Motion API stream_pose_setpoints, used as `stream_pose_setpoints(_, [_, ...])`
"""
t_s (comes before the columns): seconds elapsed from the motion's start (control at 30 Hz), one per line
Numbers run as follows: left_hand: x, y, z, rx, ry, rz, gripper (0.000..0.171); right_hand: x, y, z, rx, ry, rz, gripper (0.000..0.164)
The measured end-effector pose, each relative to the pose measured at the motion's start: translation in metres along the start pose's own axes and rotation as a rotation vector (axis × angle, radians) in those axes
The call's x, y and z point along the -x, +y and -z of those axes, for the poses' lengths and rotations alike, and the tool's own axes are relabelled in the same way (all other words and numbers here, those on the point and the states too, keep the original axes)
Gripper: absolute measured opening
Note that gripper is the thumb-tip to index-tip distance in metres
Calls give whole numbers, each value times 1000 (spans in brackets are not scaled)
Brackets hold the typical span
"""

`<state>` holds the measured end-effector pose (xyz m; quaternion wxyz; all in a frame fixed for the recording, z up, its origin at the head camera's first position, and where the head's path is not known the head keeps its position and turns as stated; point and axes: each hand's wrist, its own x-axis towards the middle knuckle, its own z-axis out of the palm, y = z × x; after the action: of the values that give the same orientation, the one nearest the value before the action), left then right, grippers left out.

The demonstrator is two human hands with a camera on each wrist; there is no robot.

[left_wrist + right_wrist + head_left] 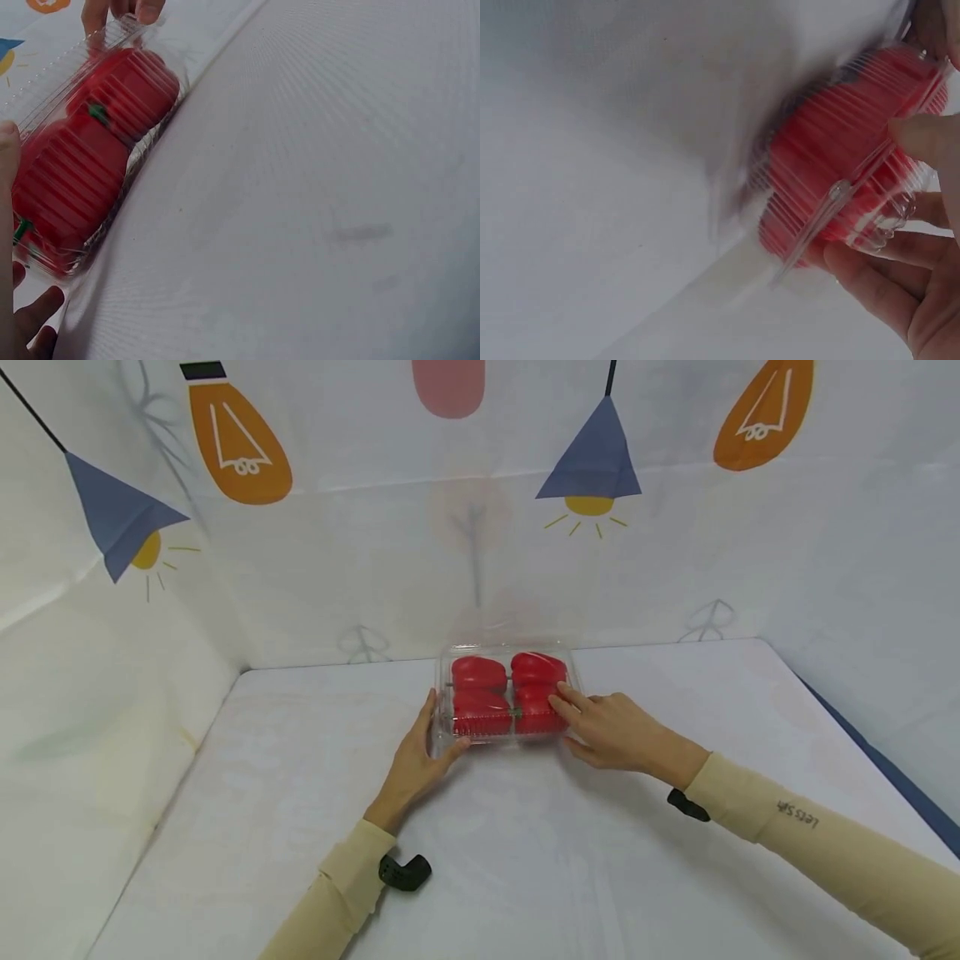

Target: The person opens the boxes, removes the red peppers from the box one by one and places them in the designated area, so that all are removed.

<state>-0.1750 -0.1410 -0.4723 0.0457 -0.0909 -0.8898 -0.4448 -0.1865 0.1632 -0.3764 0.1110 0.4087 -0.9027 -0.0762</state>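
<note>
A clear plastic clamshell box (444, 681) with ribbed walls sits near the back edge of the table. Several red bell peppers (480, 674) fill it, and green stems (98, 113) show through the plastic. My left hand (416, 764) holds the box's left side, thumb at the front corner and fingers along the side wall. At the right end, my right hand (618, 733) grips the box. In the right wrist view its thumb (922, 139) presses the box's rim while the fingers (874, 281) curl around the other side.
A white-covered table (525, 860) lies under the box. Behind it hangs a pale cloth wall (375, 560) printed with lamps and light bulbs. Black straps (405, 872) circle both wrists over beige sleeves (810, 835).
</note>
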Motion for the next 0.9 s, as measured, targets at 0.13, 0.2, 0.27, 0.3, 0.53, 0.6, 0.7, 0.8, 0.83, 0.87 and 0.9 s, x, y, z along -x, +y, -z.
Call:
stream_pose_setpoints(0.13, [0,-2,-1,23,21,-14,89,-3,7,3,5,-2,31,58])
stream_pose_setpoints(0.2, [1,-2,-1,32,21,-22,89,-4,10,4,7,-4,43,57])
stream_pose_setpoints(0.27, [1,-2,-1,38,21,-25,89,-5,11,5,9,-15,55,55])
stream_pose_setpoints(0.3, [1,-1,-1,41,21,-28,89,-5,11,6,19,-21,61,55])
stream_pose_setpoints(0.53, [0,-2,0,39,19,-20,90,-7,-2,0,207,47,103,50])
stream_pose_setpoints(0.6, [0,-1,0,40,13,-17,91,-6,-6,-4,243,88,79,48])
stream_pose_setpoints(0.7, [1,-1,-1,47,7,-12,91,-5,-12,-9,246,124,19,47])
stream_pose_setpoints(0.8, [1,-1,-2,52,10,-9,92,-5,-16,-13,246,147,-26,42])
stream_pose_setpoints(0.83, [1,-2,-2,53,11,-6,92,-6,-17,-13,245,152,-36,41])
stream_pose_setpoints(0.87, [1,-2,-2,53,12,-6,93,-6,-18,-14,248,155,-45,40])
stream_pose_setpoints(0.9, [0,-2,-2,52,12,-6,93,-6,-19,-15,251,156,-51,39])
